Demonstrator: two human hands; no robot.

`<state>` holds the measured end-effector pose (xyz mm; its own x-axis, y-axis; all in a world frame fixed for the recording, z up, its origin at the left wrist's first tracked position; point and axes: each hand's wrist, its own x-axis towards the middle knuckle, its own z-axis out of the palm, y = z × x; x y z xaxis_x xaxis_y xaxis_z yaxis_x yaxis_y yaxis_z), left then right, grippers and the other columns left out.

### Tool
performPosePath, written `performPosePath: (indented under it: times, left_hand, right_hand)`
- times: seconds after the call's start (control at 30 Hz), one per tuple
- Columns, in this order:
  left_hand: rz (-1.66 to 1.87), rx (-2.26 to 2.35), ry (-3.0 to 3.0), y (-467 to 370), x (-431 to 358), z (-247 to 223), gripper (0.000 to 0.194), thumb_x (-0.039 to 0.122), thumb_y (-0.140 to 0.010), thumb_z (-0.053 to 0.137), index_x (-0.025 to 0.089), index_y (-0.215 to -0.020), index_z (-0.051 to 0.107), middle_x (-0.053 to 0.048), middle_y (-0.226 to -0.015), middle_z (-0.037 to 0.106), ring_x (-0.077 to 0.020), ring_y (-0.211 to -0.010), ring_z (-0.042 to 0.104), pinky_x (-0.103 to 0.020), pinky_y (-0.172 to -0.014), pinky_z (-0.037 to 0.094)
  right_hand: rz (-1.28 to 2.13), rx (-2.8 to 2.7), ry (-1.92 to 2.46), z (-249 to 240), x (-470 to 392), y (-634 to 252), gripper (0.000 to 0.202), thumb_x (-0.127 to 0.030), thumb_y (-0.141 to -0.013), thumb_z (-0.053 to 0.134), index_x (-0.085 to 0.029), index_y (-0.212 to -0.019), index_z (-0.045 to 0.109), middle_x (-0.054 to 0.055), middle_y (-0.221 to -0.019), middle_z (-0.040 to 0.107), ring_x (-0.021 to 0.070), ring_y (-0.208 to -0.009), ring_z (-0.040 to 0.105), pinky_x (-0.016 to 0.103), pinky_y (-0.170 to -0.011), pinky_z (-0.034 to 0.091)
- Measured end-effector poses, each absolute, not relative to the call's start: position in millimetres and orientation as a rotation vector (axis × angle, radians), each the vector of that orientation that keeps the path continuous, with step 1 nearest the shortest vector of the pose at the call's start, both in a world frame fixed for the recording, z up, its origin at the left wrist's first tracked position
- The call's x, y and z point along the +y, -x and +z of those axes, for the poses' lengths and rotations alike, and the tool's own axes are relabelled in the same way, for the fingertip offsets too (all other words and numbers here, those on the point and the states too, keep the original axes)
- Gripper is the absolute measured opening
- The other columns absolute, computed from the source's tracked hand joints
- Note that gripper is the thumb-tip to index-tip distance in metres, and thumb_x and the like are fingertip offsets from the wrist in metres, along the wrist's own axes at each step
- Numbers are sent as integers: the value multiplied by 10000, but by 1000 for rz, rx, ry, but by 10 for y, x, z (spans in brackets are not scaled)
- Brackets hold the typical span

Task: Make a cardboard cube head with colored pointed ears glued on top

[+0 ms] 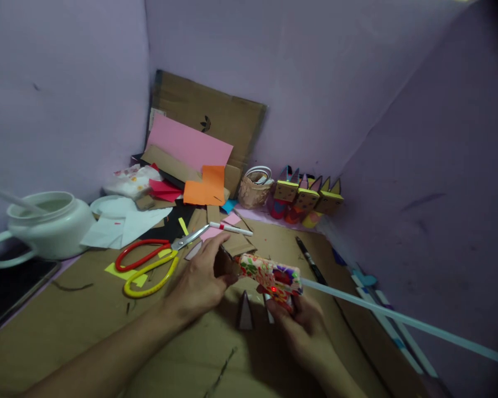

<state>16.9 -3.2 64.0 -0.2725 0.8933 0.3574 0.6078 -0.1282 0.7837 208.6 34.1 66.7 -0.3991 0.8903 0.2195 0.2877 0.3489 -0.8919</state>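
My right hand [301,323] is wrapped round the handle of a floral-patterned glue gun [269,273], whose small red light is lit. A long translucent glue stick [382,309] sticks out of its back end toward the right. My left hand [205,276] pinches a small brown cardboard piece [226,264] right at the gun's nozzle; whether the two touch is unclear. Just below the gun a small pointed triangle [245,315] with a dark outline rests on the cardboard surface, with a narrow white piece [269,309] beside it.
Red-and-yellow scissors [151,284] lie left of my left hand. Behind are a marker [231,228], paper scraps, orange paper [205,188] and a basket [255,190]. A white pot [53,229] stands left. Eared figures [307,196] and a black pen [310,260] are at right.
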Motion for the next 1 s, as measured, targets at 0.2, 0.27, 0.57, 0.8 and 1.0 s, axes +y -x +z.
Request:
performPosePath:
  times: [0.2, 0.27, 0.57, 0.8, 1.0]
  left_hand:
    - [1354, 1863, -1683, -168, -15, 628, 604, 190, -688, 674, 224, -1240, 431, -71, -1292, 528, -237, -1184, 497, -415, -997, 409]
    - [1353, 1870, -1694, -165, -10, 620, 604, 190, -687, 673, 221, -1240, 432, -75, -1293, 527, -241, -1187, 495, -423, -1003, 402]
    - [1372, 1854, -1728, -147, -21, 595, 604, 158, -693, 641, 240, -1250, 422, -61, -1305, 516, -231, -1192, 490, -406, -1002, 410]
    - [1358, 1879, -1727, -157, -16, 617, 584, 153, -699, 641, 209, -1242, 434, -62, -1317, 510, -217, -1215, 469, -359, -1003, 409]
    - [1359, 1862, -1696, -153, -7, 605, 600, 154, -691, 649, 217, -1247, 434, -57, -1314, 511, -215, -1215, 470, -372, -1030, 379]
  right_hand:
    - [1022, -1897, 1032, 621, 350, -2104, 227, -304, -737, 571, -147, -853, 688, 123, -896, 746, 281, -818, 696, 360, -771, 548]
    - [1026, -1915, 1015, 623, 350, -2100, 222, -290, -741, 563, -144, -855, 685, 119, -890, 746, 273, -816, 696, 345, -767, 549]
    - [979, -1890, 1031, 594, 369, -2127, 235, -305, -749, 580, -146, -877, 697, 106, -847, 749, 273, -773, 693, 337, -710, 552]
    - [1071, -1856, 1014, 592, 361, -2110, 221, -291, -747, 581, -149, -875, 693, 108, -863, 750, 271, -777, 693, 337, -710, 550]
    - [1045, -1837, 1034, 625, 354, -2103, 195, -289, -719, 590, -152, -819, 687, 87, -759, 751, 253, -690, 693, 311, -644, 553]
